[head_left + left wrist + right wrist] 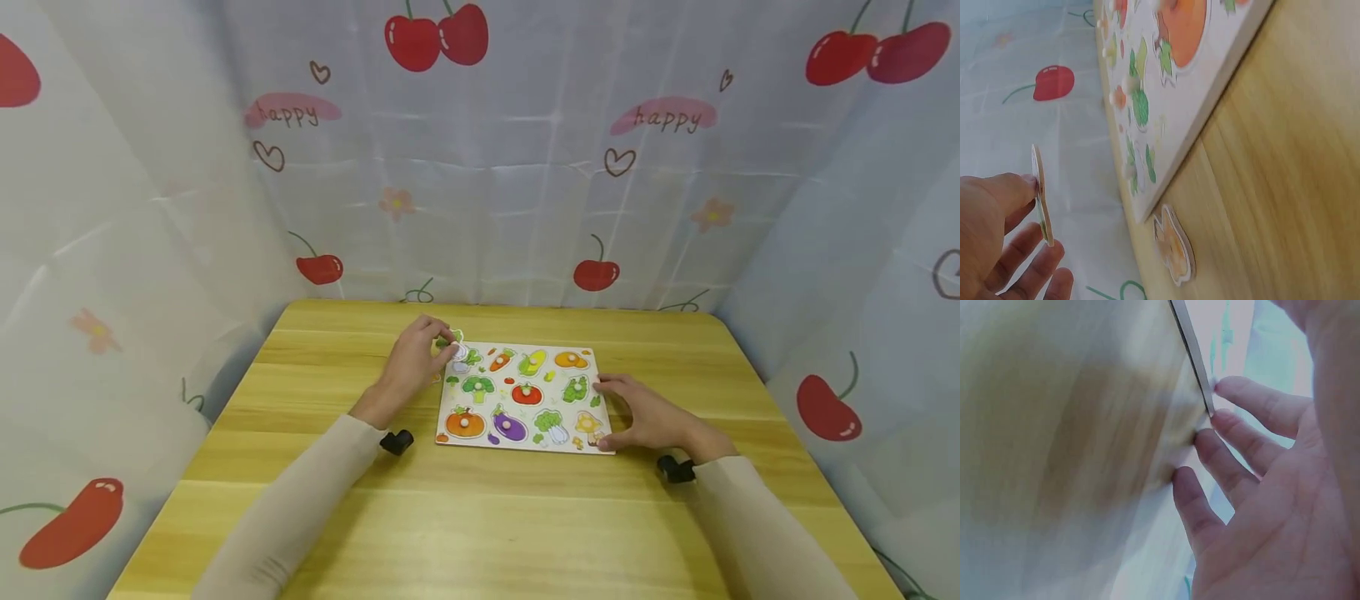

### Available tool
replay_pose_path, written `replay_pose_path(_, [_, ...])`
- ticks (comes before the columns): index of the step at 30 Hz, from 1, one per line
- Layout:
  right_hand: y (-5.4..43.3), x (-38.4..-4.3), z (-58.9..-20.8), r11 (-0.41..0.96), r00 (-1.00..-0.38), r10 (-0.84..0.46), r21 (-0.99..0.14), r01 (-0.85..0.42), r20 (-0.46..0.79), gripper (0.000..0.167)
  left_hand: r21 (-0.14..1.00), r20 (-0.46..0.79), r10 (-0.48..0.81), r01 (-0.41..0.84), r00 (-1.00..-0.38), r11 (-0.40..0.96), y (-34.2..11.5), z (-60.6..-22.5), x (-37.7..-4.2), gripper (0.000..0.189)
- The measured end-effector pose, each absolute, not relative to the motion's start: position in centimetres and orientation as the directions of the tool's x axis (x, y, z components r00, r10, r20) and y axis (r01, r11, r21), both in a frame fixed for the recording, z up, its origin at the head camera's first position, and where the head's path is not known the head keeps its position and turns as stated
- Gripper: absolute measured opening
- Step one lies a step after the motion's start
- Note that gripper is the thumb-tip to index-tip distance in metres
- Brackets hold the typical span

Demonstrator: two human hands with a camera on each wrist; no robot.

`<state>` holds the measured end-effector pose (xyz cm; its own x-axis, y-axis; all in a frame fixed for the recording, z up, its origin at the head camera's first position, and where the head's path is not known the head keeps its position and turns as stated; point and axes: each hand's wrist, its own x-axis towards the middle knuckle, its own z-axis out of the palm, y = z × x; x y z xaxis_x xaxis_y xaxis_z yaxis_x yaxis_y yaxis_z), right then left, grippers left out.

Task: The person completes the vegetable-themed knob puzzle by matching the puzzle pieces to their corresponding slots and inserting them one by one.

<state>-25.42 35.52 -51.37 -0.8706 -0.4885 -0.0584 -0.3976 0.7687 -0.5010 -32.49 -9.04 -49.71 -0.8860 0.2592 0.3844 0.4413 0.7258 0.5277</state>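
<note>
A white wooden puzzle board with knobbed vegetable pieces lies on the table. Above its far left corner, my left hand pinches a flat puzzle piece, pale with green at its top. The left wrist view shows that piece edge-on between thumb and fingers, raised off the table. My right hand rests at the board's right edge, fingers spread, with the thumb by the near corner. In the right wrist view its fingertips meet the board's edge.
A loose orange-brown puzzle piece lies on the wooden table just beside the board, mostly hidden by the left hand in the head view. White curtains printed with cherries surround the table at the back and sides.
</note>
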Motion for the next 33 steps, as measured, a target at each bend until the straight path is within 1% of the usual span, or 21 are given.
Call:
replay_pose_path(5, [35.6, -25.1, -51.1, 0.780, -0.877, -0.478, -0.484, -0.398, -0.048, 0.100, 0.514, 0.391, 0.299, 0.476, -0.870, 0.714, -7.6, -49.6, -31.5, 0.014])
replay_pose_path(15, [35.7, -25.0, -51.4, 0.791, -0.878, -0.476, -0.459, -0.404, -0.048, 0.100, 0.499, 0.379, 0.407, 0.554, -0.831, 0.666, -4.2, -50.1, -29.5, 0.011])
replay_pose_path(18, [35.7, -25.1, -51.5, 0.790, -0.881, -0.469, -0.474, -0.389, -0.060, 0.100, 0.490, 0.379, 0.438, 0.579, -0.815, 0.652, -3.1, -50.3, -29.1, 0.010])
replay_pose_path(30, [35.8, -25.3, -51.6, 0.789, -0.883, -0.463, -0.487, -0.374, -0.072, 0.098, 0.471, 0.337, 0.510, 0.611, -0.791, 0.636, 0.2, -51.7, -27.8, 0.012])
replay_pose_path(33, [35.8, -25.3, -51.7, 0.789, -0.883, -0.463, -0.488, -0.373, -0.074, 0.098, 0.451, 0.322, 0.524, 0.615, -0.788, 0.647, 1.0, -52.0, -27.5, 0.013])
